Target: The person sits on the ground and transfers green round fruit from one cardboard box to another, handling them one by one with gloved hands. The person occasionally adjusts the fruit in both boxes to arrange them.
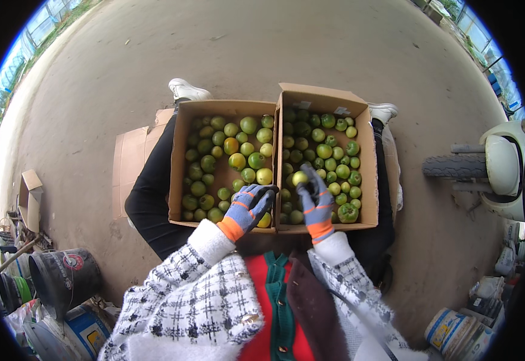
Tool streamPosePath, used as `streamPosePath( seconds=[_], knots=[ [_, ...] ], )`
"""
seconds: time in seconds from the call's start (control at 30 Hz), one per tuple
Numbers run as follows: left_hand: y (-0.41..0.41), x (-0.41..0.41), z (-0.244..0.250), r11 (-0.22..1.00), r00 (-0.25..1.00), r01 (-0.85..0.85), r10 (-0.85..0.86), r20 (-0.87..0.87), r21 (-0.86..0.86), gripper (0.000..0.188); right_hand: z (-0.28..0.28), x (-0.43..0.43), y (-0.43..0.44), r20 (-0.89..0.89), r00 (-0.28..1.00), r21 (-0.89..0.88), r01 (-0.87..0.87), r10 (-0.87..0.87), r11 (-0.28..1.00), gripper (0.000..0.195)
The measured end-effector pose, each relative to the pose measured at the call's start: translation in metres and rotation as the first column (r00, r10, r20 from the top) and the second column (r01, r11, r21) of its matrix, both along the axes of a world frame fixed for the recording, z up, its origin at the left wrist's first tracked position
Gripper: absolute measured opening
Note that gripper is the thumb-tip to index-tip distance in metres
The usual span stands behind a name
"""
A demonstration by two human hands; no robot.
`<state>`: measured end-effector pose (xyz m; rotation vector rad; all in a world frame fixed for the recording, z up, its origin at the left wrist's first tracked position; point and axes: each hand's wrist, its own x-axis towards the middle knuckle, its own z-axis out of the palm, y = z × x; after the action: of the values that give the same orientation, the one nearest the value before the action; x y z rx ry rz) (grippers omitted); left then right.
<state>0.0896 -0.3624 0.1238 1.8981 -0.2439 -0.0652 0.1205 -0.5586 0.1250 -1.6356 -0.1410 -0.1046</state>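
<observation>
Two cardboard boxes stand side by side before me, the left box (223, 106) and the right box (368, 180). Both hold many loose tomatoes, mostly green. In the left one, an orange-tinged tomato (231, 145) and a yellow-green tomato (237, 161) stand out. My right hand (318, 203), in a grey-and-orange work glove, grips a small pale green tomato (300, 178) between thumb and fingers above the right box. My left hand (246, 207), gloved alike, is over the near right corner of the left box, fingertips by the shared walls; whether it holds anything is hidden.
My legs flank the boxes, with flattened cardboard (129, 167) beside the left leg. A black bucket (70, 275) and other tubs stand at lower left, a white pail (452, 331) at lower right. A vehicle's front wheel (454, 166) juts in from the right.
</observation>
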Motion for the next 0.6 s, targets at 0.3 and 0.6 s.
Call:
streamPosePath(
  seconds=[0.3, 0.6],
  knots=[
    [0.038, 0.000, -0.026, 0.683, 0.984, -0.159, 0.168, 0.058, 0.713, 0.046, -0.026, 0.088, -0.077, -0.145, 0.904, 0.236, 0.427, -0.403, 0.873, 0.036],
    [0.024, 0.012, -0.029, 0.470, 0.937, 0.217, 0.145, -0.317, 0.856, 0.083, -0.006, 0.034, -0.023, 0.045, 0.991, -0.535, -0.082, 0.125, 0.841, 0.037]
  ],
)
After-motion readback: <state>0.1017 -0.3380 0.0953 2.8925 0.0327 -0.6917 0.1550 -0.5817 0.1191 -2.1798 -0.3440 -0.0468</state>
